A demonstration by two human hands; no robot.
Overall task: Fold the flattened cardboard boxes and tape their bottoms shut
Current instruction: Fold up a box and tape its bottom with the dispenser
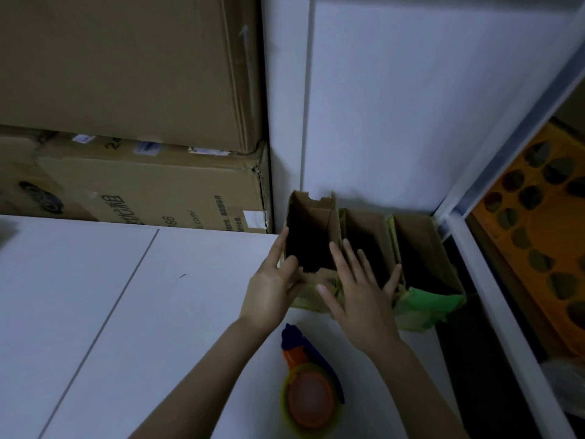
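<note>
Three small folded cardboard boxes stand open-topped in a row against the white wall at the table's far right. My left hand (273, 288) holds the left box (311, 217) at its near left corner, thumb inside the opening. My right hand (361, 291) lies with straight, spread fingers over the near edge of the middle box (364, 226). The right box (424, 248) has green tape on its near side. A tape dispenser (308, 391) with an orange and blue body and a yellow-green roll lies on the table below my hands.
The white table (126, 312) stretches out to the left. Large brown cartons (133, 122) are stacked behind it at the back left. A white frame edge (493, 296) bounds the table on the right, with an orange perforated tray (538, 236) beyond it.
</note>
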